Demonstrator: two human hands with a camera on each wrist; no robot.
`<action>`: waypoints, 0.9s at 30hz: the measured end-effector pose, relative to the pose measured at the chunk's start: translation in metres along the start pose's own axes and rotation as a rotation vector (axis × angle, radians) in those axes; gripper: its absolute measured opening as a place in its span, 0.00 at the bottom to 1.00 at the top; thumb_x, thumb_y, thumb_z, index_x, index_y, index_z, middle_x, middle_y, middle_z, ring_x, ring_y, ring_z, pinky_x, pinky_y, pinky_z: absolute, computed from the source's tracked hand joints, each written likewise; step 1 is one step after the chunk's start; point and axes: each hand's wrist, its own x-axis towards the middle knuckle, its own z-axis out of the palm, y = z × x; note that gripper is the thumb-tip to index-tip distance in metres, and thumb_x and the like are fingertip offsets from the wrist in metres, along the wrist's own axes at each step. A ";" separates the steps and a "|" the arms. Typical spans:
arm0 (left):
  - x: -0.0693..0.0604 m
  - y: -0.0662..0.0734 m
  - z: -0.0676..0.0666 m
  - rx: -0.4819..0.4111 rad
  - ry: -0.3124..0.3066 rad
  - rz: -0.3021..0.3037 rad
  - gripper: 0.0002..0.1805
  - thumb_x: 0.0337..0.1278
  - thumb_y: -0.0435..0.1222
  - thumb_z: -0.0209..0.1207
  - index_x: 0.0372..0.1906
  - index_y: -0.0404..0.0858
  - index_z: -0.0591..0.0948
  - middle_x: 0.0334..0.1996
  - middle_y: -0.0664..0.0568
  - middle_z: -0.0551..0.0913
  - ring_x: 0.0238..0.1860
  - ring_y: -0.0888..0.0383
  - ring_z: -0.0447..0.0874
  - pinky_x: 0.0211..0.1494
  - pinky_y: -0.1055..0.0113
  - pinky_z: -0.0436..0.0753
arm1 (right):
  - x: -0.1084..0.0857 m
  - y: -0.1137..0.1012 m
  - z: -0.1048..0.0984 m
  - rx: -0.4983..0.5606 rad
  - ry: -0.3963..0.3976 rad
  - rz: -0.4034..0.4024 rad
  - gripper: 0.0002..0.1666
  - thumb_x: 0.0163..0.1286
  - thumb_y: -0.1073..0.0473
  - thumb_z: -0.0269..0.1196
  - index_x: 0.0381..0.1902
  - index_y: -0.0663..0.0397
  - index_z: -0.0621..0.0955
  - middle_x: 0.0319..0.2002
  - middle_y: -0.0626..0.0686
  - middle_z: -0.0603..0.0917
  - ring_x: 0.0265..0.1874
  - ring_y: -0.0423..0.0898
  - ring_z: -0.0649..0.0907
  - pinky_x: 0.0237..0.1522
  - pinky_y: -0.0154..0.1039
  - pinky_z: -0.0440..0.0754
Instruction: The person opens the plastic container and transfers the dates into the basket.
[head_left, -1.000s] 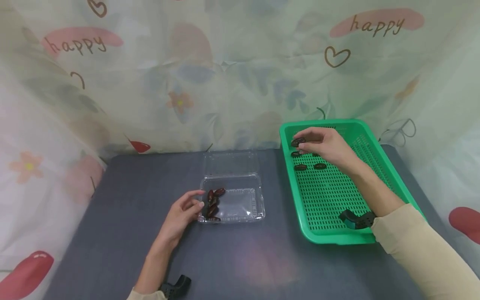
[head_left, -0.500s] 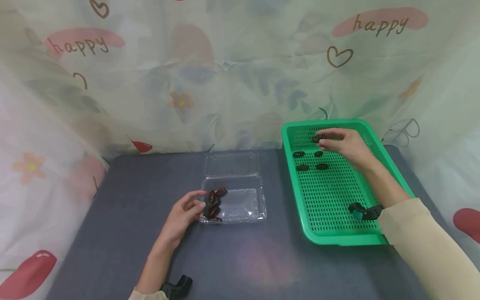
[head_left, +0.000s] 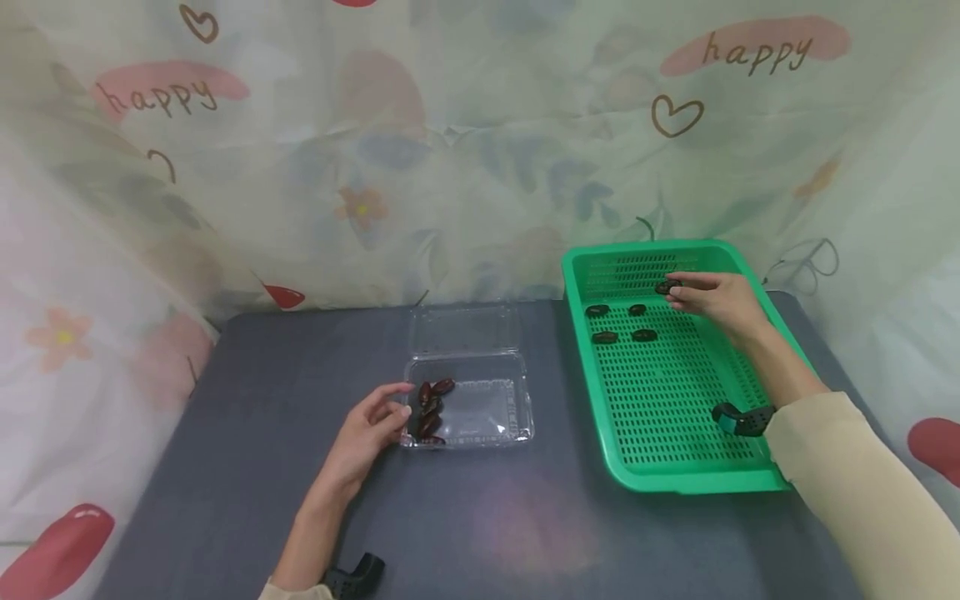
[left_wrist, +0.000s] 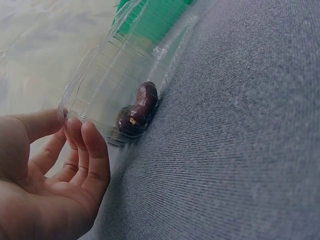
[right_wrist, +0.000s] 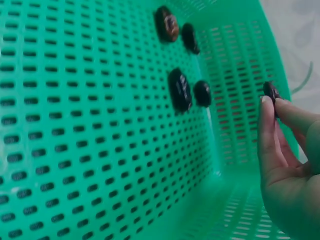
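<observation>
The right hand pinches a dark brown date above the far part of the green basket. In the right wrist view that date is between thumb and fingers, near the basket's side wall. Several dates lie on the basket floor, two of them nearer, such as one date. The left hand pinches the left rim of the clear plastic box; the left wrist view shows its fingers on the rim. Several dates lie at the box's left side.
The box's clear lid lies folded back behind it. A dark grey cloth covers the table. A patterned curtain hangs behind and at both sides. Each wrist wears a black device; a thin cable loop shows behind the basket.
The right hand has moved rightward over the basket with its date, from above the far left corner toward the far right. The left hand has stayed at the box.
</observation>
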 end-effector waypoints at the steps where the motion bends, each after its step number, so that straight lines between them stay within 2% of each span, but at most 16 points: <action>1: 0.000 0.000 0.000 0.000 -0.003 0.002 0.19 0.69 0.37 0.59 0.63 0.47 0.76 0.40 0.41 0.78 0.32 0.55 0.78 0.40 0.62 0.80 | 0.000 0.002 -0.002 0.011 0.000 0.009 0.31 0.72 0.67 0.60 0.68 0.75 0.66 0.40 0.42 0.86 0.41 0.37 0.87 0.50 0.36 0.81; 6: 0.000 -0.003 0.001 -0.005 -0.004 0.007 0.20 0.69 0.37 0.60 0.63 0.46 0.76 0.39 0.41 0.78 0.32 0.55 0.78 0.40 0.61 0.80 | 0.002 0.012 -0.007 0.002 -0.026 0.058 0.31 0.72 0.70 0.58 0.69 0.77 0.63 0.38 0.43 0.86 0.40 0.37 0.87 0.50 0.36 0.81; 15: 0.001 -0.002 0.000 -0.016 0.002 -0.009 0.19 0.68 0.36 0.60 0.62 0.47 0.77 0.39 0.41 0.78 0.32 0.54 0.78 0.40 0.61 0.80 | 0.010 0.026 -0.002 -0.154 -0.015 0.134 0.28 0.75 0.68 0.57 0.68 0.75 0.66 0.36 0.42 0.85 0.38 0.36 0.87 0.51 0.39 0.81; 22: 0.001 0.000 0.001 -0.003 0.006 -0.009 0.19 0.68 0.36 0.60 0.62 0.47 0.76 0.40 0.41 0.79 0.32 0.55 0.77 0.40 0.61 0.80 | 0.015 0.033 0.001 -0.248 -0.024 0.182 0.28 0.75 0.65 0.57 0.68 0.74 0.67 0.48 0.57 0.85 0.37 0.35 0.87 0.49 0.39 0.82; 25: 0.001 0.000 0.000 -0.003 0.009 -0.011 0.19 0.68 0.36 0.60 0.62 0.48 0.76 0.40 0.41 0.79 0.32 0.54 0.77 0.40 0.61 0.80 | 0.016 0.034 0.003 -0.261 -0.034 0.196 0.28 0.76 0.65 0.57 0.68 0.74 0.67 0.46 0.57 0.86 0.35 0.35 0.87 0.47 0.38 0.83; 27: 0.001 0.000 0.000 -0.001 0.010 -0.014 0.19 0.68 0.36 0.60 0.62 0.48 0.76 0.40 0.41 0.79 0.32 0.55 0.77 0.40 0.61 0.80 | 0.016 0.034 0.004 -0.271 -0.036 0.207 0.28 0.76 0.64 0.57 0.68 0.74 0.67 0.41 0.53 0.87 0.34 0.35 0.87 0.45 0.38 0.83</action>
